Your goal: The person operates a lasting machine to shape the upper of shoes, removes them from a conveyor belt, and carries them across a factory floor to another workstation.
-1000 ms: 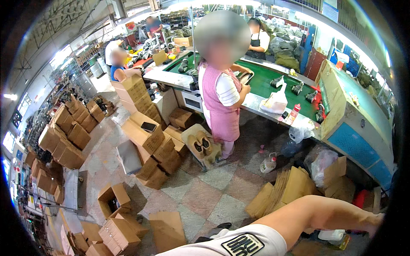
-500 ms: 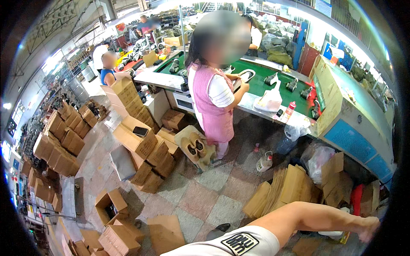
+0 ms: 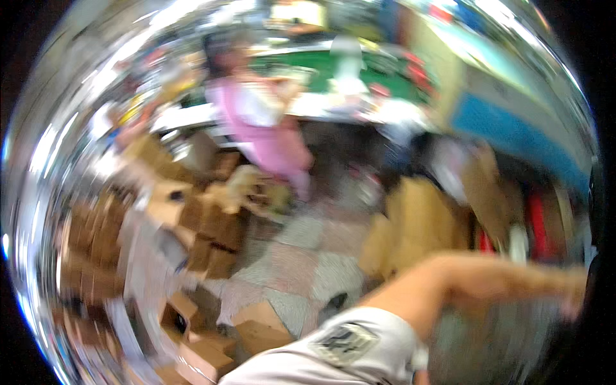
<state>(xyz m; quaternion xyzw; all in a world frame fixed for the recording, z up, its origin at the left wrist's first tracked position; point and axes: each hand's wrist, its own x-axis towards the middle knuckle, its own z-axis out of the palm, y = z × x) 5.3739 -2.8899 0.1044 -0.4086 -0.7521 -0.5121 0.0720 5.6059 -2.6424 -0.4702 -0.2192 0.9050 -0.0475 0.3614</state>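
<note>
Left hand (image 3: 573,294) out at the far right edge, boxes on every side

View badly smeared. Wearer's left arm (image 3: 449,276) comes up from the bottom in a white sleeve (image 3: 385,330) with a patch, bends at the elbow, and runs level to the right. Hand blurred and partly cut off by the dark rim; cannot tell whether the fingers are clenched, released or grasping something. Right hand out of sight.

Nearest things: a white bottle-like thing (image 3: 518,242), upright, just above the forearm; a red thing (image 3: 537,221) beside it, to the right. Both at the right of the view, among brown cardboard. Contact with the hand cannot be made out.

Left of these, a bundle of folded cardboard (image 3: 423,221) stands on the checkered floor (image 3: 292,263). Lower left: an open box (image 3: 176,317) and a cardboard sheet (image 3: 260,324). Stacked cartons (image 3: 215,234) farther up.

Beyond, a worker in pink (image 3: 260,128) stands at a green belt (image 3: 276,63), hands near a pale thing (image 3: 300,76) too blurred to name. White bag (image 3: 348,76) on the bench side. Blue-panelled machine (image 3: 507,128) upper right.
</note>
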